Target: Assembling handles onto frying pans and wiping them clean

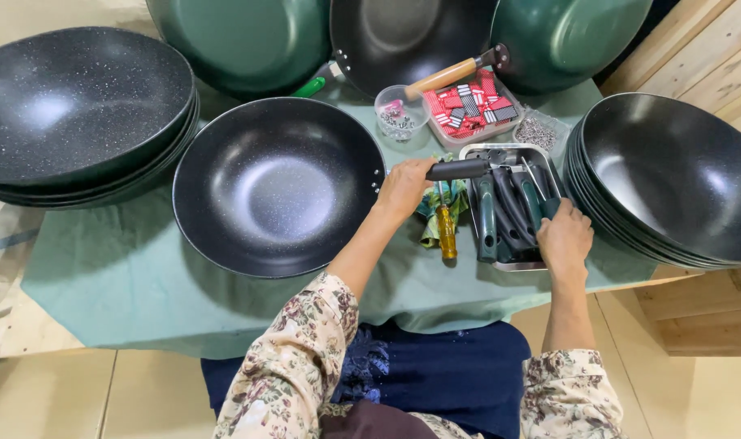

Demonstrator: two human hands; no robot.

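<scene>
A black speckled wok point(277, 185) lies on the green cloth point(126, 276) before me. My left hand point(403, 187) sits at its right rim and grips a black pan handle point(460, 168) that points right over a metal tray point(508, 264). The tray holds several dark green and black handles point(488, 219). My right hand point(564, 237) reaches into the tray's right side with its fingers on a green handle point(534, 203). A screwdriver point(446, 232) with a yellow grip lies between the wok and the tray, on a crumpled green rag point(431, 210).
Stacks of black woks stand at the left point(78, 106) and right point(671, 175). Green-backed woks point(248, 36) lean at the back, one with a wooden handle point(443, 77). A clear cup of screws point(399, 114), a tub of red packets point(472, 104) and a bag of small parts point(537, 132) sit behind the tray.
</scene>
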